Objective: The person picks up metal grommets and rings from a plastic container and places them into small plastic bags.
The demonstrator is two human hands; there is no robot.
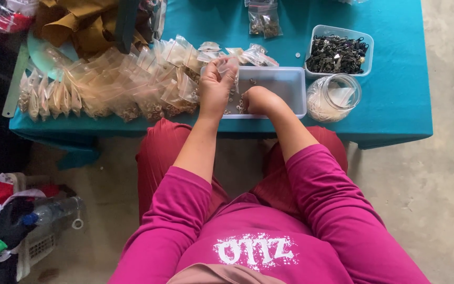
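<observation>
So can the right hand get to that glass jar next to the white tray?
Probably yes. The right hand is in the white tray, and the glass jar stands just beside it with nothing between them.

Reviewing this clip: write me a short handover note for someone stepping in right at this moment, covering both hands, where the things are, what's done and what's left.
Left hand: raised over the white tray, pinching a small clear bag.
Right hand: down inside the tray, closed over the small metal rings lying there.
Things: tray sits on the teal table; filled bags are piled to the left of it; a tub of dark metal parts and a glass jar stand to the right.
Done: many bags already filled.
Left: rings remain in the tray; the held bag looks nearly empty.
</observation>
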